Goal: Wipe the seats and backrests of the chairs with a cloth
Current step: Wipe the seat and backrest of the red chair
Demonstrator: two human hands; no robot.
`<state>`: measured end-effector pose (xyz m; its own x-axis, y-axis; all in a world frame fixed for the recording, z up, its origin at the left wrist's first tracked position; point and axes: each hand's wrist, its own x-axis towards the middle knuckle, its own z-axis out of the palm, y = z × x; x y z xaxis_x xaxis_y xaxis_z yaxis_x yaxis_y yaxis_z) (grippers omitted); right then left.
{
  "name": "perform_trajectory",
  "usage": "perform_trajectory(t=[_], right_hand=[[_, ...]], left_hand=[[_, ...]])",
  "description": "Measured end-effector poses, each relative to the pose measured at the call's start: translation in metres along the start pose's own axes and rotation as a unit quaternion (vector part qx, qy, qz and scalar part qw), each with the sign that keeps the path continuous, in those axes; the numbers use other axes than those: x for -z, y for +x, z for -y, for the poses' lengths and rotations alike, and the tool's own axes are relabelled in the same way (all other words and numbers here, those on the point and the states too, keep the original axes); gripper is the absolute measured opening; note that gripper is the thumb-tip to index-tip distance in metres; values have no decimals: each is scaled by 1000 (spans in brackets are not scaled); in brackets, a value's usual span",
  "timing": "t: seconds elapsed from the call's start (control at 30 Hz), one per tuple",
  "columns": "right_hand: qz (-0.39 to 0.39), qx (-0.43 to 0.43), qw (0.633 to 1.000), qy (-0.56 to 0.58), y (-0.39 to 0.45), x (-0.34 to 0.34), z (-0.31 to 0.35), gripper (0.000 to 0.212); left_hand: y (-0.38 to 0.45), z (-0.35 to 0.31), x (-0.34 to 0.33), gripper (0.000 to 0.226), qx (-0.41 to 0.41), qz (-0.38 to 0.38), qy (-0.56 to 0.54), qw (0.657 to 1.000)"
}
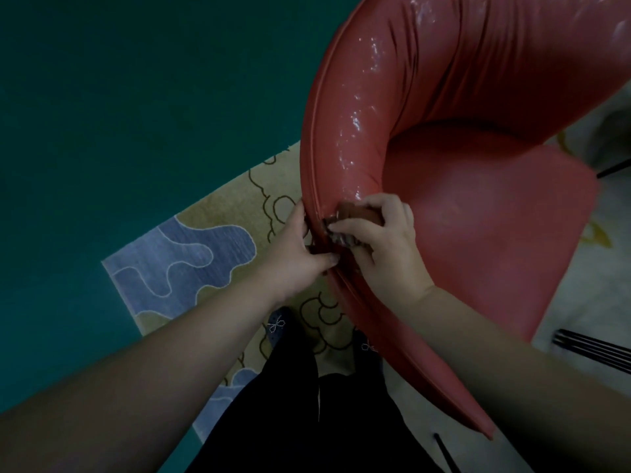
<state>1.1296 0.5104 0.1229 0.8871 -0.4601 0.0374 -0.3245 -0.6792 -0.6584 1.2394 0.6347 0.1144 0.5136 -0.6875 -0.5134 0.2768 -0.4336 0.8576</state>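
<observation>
I saw the right hand (386, 240) curled tight around a brown cloth (355, 218), pressing it against the inner edge of the red chair (478, 206) where the backrest curved down toward the seat. The left hand (300, 254) pinched the backrest's outer rim just beside it. A patterned rug (191, 254) lay below.

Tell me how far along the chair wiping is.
Backrest shines wet, so it looks wiped. Right hand presses the cloth at the rim while left hand holds the edge. Seat looks dull, probably still to do.
</observation>
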Motion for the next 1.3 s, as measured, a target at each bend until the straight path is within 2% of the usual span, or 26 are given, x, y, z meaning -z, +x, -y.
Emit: perform_trajectory(t=[0.13, 0.3, 0.4, 0.5, 0.7, 0.93, 1.03, 1.17, 1.23, 1.3], right_hand=[[11, 22, 999, -33, 2, 3, 3, 32], [-45, 4, 997, -58, 43, -7, 19, 30], [-45, -17, 997, -54, 18, -9, 14, 32], [-24, 3, 998, -59, -5, -6, 11, 30], [-60, -18, 996, -58, 40, -11, 25, 28], [-34, 10, 999, -38, -1, -10, 9, 33], [-81, 1, 996, -42, 31, -17, 12, 31], [-158, -64, 984, 58, 43, -22, 10, 30], [-143, -41, 987, 56, 38, -19, 11, 33], [-89, -5, 996, 13, 40, -15, 13, 34]], left_hand=[[-1, -2, 1, 82, 6, -7, -6, 1000], [-1, -3, 0, 84, 1, -12, -7, 1000], [-2, -5, -1, 86, 2, -6, -4, 1000], [-2, -6, -1, 88, -1, -2, 2, 1000], [-2, -6, -2, 84, 2, -11, 7, 1000], [-1, -4, -1, 85, -2, -7, 18, 1000], [0, -3, -1, 86, -4, -6, 12, 1000], [1, 3, 0, 86, -2, -1, 1, 1000], [1, 4, 1, 85, -4, -5, 7, 1000], [2, 5, 1, 88, -8, -6, 14, 1000]])
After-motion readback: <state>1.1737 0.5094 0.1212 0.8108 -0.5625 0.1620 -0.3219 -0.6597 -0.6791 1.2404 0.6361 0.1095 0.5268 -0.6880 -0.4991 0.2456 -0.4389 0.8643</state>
